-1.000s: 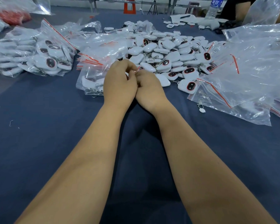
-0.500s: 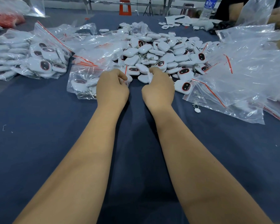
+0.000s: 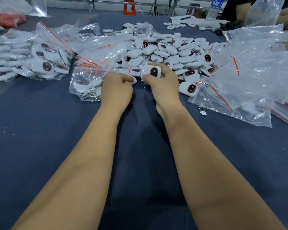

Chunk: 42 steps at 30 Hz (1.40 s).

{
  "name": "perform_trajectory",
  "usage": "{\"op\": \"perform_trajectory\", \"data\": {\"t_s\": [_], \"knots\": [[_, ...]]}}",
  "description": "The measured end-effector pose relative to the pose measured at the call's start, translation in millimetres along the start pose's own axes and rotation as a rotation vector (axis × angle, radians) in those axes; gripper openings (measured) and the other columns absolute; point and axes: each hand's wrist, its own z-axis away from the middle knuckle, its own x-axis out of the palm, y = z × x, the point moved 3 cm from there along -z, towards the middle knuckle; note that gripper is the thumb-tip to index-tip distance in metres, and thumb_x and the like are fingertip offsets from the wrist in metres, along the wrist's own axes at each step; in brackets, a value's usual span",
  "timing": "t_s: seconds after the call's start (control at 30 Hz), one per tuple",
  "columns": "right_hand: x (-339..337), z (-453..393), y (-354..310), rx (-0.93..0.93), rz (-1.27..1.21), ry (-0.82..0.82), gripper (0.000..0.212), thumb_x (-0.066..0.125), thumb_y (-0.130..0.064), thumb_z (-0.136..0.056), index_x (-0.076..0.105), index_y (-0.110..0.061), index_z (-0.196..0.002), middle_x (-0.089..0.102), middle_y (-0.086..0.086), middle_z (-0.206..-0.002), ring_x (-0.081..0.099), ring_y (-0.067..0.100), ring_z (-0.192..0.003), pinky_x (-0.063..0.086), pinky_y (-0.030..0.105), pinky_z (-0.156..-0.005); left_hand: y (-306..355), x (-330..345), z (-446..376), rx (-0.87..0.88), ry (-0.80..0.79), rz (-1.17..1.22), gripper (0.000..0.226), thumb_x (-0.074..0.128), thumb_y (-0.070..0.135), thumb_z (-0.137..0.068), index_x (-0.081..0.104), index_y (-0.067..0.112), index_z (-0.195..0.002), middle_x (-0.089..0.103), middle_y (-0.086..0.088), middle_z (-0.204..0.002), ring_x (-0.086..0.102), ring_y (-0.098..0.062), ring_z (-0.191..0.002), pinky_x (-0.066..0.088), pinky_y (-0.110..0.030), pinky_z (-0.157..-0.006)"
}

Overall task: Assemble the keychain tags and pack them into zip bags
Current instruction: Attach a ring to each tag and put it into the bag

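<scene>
Left of the tag pile [image 3: 163, 48], a thin zip bag [image 3: 88, 85] lies limp on the tabletop [image 3: 40, 138]. The left hand [image 3: 117, 90] curls at the bag's edge; whether it holds anything, I cannot tell. The right hand [image 3: 163, 83] grips a tag [image 3: 152, 72] by its sides; it looks light, hard and smooth.

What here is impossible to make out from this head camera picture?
- Left hand: what its curled fingers pinch is hidden by the hand itself.
- White oval keychain tag in the right hand: its ring is covered by the fingers.
- Clear plastic water bottle: label blurred, top cut off.
</scene>
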Motion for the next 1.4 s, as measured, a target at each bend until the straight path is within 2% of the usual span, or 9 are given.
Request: {"op": "perform_trajectory", "data": {"t_s": [0.13,0.2,0.33,0.47,0.57,0.73,0.97,1.17,1.4], "knots": [[0.5,0.2,1.0,0.015,0.059,-0.014,0.019,0.069,0.004,-0.078,0.060,-0.011,-0.086,0.062,0.007,-0.079,0.056,0.017,-0.073,0.051,0.035,-0.070,-0.3,0.0,-0.2,-0.016,0.005,0.029,0.038,0.044,0.003,-0.082,0.075,0.018,-0.100,0.072,-0.018,-0.096,0.065,-0.037,-0.091,0.052,-0.035,-0.079],[2.3,-0.4,1.2,-0.002,0.083,-0.055,0.007,0.069,0.001,-0.079,0.063,-0.001,-0.081,0.056,0.009,-0.075,0.050,0.018,-0.072,0.046,0.034,-0.070,-0.9,-0.4,-0.9,-0.026,0.014,0.055,0.034,0.045,0.006,-0.082,0.073,0.021,-0.093,0.070,-0.014,-0.086,0.060,-0.031,-0.077,0.051,-0.035,-0.078],[6.5,-0.5,5.1,0.014,0.121,-0.148,0.024,0.064,-0.005,-0.084,0.059,0.018,-0.091,0.055,0.020,-0.077,0.045,0.019,-0.077,0.039,0.035,-0.074,-3.2,-1.1,-2.8,-0.058,0.006,0.138,0.031,0.044,0.006,-0.082,0.073,0.018,-0.084,0.060,-0.001,-0.060,0.053,-0.019,-0.056,0.044,-0.030,-0.064],[8.7,-1.4,7.8,0.006,0.239,-0.217,0.018,0.063,-0.004,-0.087,0.062,-0.004,-0.069,0.056,0.010,-0.071,0.049,0.019,-0.074,0.042,0.037,-0.072,1.3,-1.3,0.7,-0.046,0.018,0.204,0.022,0.043,0.006,-0.079,0.054,-0.005,-0.064,0.047,-0.011,-0.054,0.040,-0.019,-0.049,0.032,-0.027,-0.051],[9.9,-1.3,9.1,0.009,0.301,-0.270,0.014,0.061,-0.005,-0.090,0.071,-0.012,-0.084,0.071,0.008,-0.087,0.061,0.017,-0.084,0.052,0.044,-0.089,2.5,-2.5,1.5,-0.060,0.037,0.265,0.038,0.046,0.010,-0.083,0.043,0.015,-0.046,0.042,0.008,-0.040,0.037,-0.009,-0.037,0.030,-0.017,-0.039],[10.1,-1.8,9.1,0.007,0.340,-0.282,0.015,0.059,-0.007,-0.093,0.071,-0.001,-0.099,0.071,0.021,-0.104,0.061,0.020,-0.090,0.048,0.049,-0.097,1.8,-2.4,-0.6,-0.047,0.011,0.306,0.022,0.050,0.020,-0.087,0.054,0.015,-0.066,0.048,0.010,-0.051,0.044,-0.013,-0.054,0.038,-0.027,-0.060],[9.4,-0.4,7.2,0.009,0.282,-0.320,0.016,0.064,-0.008,-0.089,0.067,-0.014,-0.075,0.066,0.001,-0.077,0.058,0.014,-0.078,0.046,0.031,-0.074,1.2,0.2,-1.0,-0.022,-0.020,0.241,0.018,0.060,0.036,-0.076,0.055,0.026,-0.061,0.053,0.017,-0.051,0.047,-0.011,-0.061,0.040,-0.032,-0.069],[9.5,-3.8,5.6,0.025,0.251,-0.244,0.018,0.056,-0.008,-0.090,0.064,-0.021,-0.081,0.064,-0.010,-0.071,0.057,-0.001,-0.065,0.042,0.012,-0.059,-1.4,0.2,-3.4,0.001,-0.018,0.175,0.021,0.062,0.029,-0.083,0.055,0.021,-0.065,0.052,0.013,-0.052,0.040,-0.005,-0.046,0.034,-0.028,-0.058],[8.0,-4.4,6.5,0.029,0.227,-0.216,0.018,0.053,-0.004,-0.090,0.065,-0.017,-0.084,0.064,-0.004,-0.075,0.057,0.007,-0.070,0.044,0.018,-0.064,-0.6,1.1,-1.7,0.023,-0.061,0.152,0.015,0.062,0.025,-0.083,0.064,0.019,-0.069,0.058,0.008,-0.059,0.043,-0.005,-0.044,0.036,-0.020,-0.047]]}}
